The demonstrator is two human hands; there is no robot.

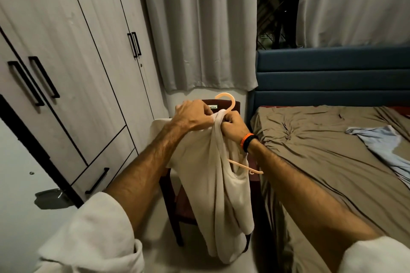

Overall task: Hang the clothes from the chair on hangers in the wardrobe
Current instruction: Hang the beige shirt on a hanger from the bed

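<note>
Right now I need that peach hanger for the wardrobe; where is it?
The peach hanger is mid-frame in the head view, inside the beige garment both hands hold over the chair, between wardrobe and bed.

Cream garment (pixel 221 184) on peach hanger (pixel 228 101); dark red-brown chair (pixel 175 197). Olive-brown bed sheet (pixel 321 150), navy headboard (pixel 332 73), grey curtains (pixel 199 29), pale woodgrain wardrobe (pixel 66 51), black handles.

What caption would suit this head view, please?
Both hands, left and right, fit a beige garment onto a peach hanger.
</note>
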